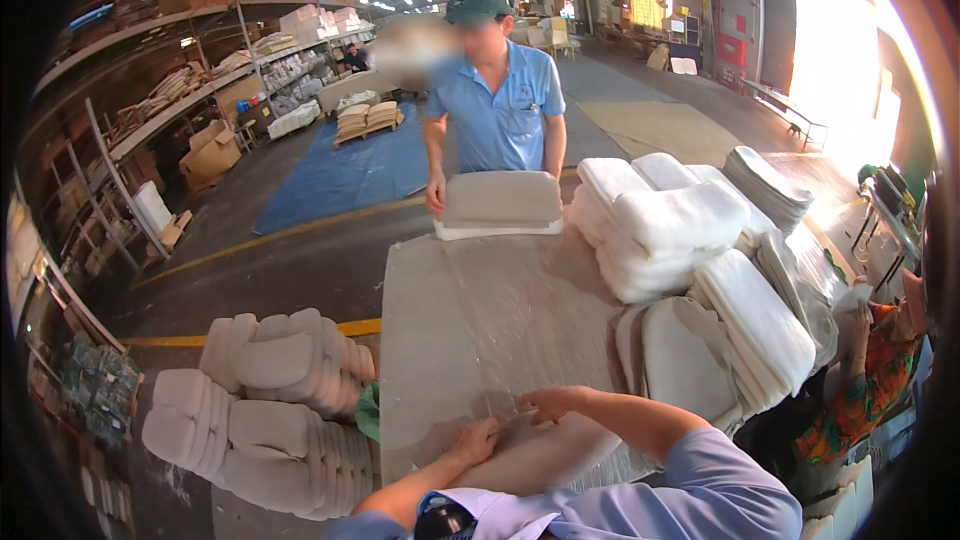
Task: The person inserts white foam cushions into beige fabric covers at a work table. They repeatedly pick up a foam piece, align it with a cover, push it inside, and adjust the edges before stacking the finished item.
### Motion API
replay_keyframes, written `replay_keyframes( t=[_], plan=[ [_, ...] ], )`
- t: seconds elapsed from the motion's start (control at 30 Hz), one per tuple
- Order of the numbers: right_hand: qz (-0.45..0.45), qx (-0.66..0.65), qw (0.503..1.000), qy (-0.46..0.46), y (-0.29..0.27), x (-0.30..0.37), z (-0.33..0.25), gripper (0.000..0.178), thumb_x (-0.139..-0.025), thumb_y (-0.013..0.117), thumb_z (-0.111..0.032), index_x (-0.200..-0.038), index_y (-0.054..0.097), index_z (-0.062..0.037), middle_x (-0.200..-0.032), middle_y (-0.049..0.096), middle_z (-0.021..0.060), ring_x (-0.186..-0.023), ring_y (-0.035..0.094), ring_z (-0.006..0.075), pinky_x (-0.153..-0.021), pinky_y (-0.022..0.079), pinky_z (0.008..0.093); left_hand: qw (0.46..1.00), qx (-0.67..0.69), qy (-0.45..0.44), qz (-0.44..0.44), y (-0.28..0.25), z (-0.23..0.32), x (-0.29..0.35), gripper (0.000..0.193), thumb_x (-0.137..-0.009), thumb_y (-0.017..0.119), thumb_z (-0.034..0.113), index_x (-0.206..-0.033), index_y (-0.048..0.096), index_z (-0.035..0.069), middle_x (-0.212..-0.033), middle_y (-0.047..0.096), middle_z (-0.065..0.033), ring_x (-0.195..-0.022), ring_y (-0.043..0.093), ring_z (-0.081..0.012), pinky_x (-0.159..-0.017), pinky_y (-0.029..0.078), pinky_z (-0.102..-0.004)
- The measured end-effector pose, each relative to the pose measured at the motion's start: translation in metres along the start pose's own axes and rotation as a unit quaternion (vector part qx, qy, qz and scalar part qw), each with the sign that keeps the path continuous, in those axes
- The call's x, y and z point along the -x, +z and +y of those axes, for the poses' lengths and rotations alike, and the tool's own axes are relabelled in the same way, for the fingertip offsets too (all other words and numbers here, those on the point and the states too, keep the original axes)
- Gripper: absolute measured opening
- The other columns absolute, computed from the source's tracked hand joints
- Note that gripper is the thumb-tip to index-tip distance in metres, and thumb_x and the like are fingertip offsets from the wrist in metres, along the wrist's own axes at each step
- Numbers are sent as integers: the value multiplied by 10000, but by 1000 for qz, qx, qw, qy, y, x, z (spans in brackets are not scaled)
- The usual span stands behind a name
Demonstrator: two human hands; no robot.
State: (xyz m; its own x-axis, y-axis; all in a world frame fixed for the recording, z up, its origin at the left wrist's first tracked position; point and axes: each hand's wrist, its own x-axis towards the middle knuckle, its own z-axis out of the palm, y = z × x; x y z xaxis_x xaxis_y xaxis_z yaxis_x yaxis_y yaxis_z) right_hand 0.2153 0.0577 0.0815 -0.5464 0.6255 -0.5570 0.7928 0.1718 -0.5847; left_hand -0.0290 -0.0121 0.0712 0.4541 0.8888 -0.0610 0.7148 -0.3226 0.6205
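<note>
A grey padded fabric piece, like a cushion cover [565, 448], lies at the near edge of the plastic-covered table [470, 330], partly hidden by my arms. At its left end, my left hand [478, 439] is closed with the fingers curled in on its edge. My right hand [556, 403] hovers over the far edge of the piece, its fingers apart and pointing left. Across the table, a co-worker in a blue shirt [505, 105] has both hands at the ends of a grey cushion piece [503, 198] resting on a white pad [500, 228].
White padding stacks [660, 225] and grey cushion covers [690, 350] crowd the table's right side. Piled grey cushions [280, 455] stand left of the table. Another person in a patterned top [870, 385] is at the right. Loaded shelves [180, 115] line the left.
</note>
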Motion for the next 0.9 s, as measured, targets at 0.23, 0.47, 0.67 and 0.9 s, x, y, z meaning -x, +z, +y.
replay_keyframes(
  t=[0.23, 0.47, 0.67, 0.9],
  plan=[
    [49, 99, 993, -36, 48, -53, 15, 346, -958, 690, -407, -1180, 746, -148, -1118, 777, 153, -1039, 730, 394, -887, 559, 532, 985, -86, -134, -68, -12, -39, 32, 482, -1019, 620, 556, -966, 741, 92, -974, 753, -229, -953, 711, -474, -806, 548, -586],
    [171, 11, 985, -20, 59, -44, 23, 300, -998, 627, -412, -1109, 729, -153, -1107, 767, 170, -1056, 708, 438, -905, 548, 542, 986, -74, -137, 63, 18, -58, 24, 486, -1035, 603, 534, -938, 742, 78, -904, 750, -223, -856, 710, -490, -738, 543, -601],
    [123, 35, 992, -8, 43, -53, 37, 333, -1010, 627, -452, -1194, 732, -195, -1156, 761, 169, -1100, 706, 421, -932, 544, 529, 980, 28, -171, 98, 10, -66, 17, 449, -1002, 652, 522, -998, 749, 83, -1008, 768, -205, -974, 731, -424, -804, 566, -556],
    [80, 151, 983, 70, -35, 66, 83, 800, -980, 614, -676, -1373, 661, 20, -1346, 708, 216, -1197, 688, 379, -1052, 524, 494, 911, 132, -380, -89, 3, -82, 132, 960, -959, 666, 650, -1640, 291, 87, -1614, 424, -273, -1474, 405, -483, -1220, 367, -489]
  ],
)
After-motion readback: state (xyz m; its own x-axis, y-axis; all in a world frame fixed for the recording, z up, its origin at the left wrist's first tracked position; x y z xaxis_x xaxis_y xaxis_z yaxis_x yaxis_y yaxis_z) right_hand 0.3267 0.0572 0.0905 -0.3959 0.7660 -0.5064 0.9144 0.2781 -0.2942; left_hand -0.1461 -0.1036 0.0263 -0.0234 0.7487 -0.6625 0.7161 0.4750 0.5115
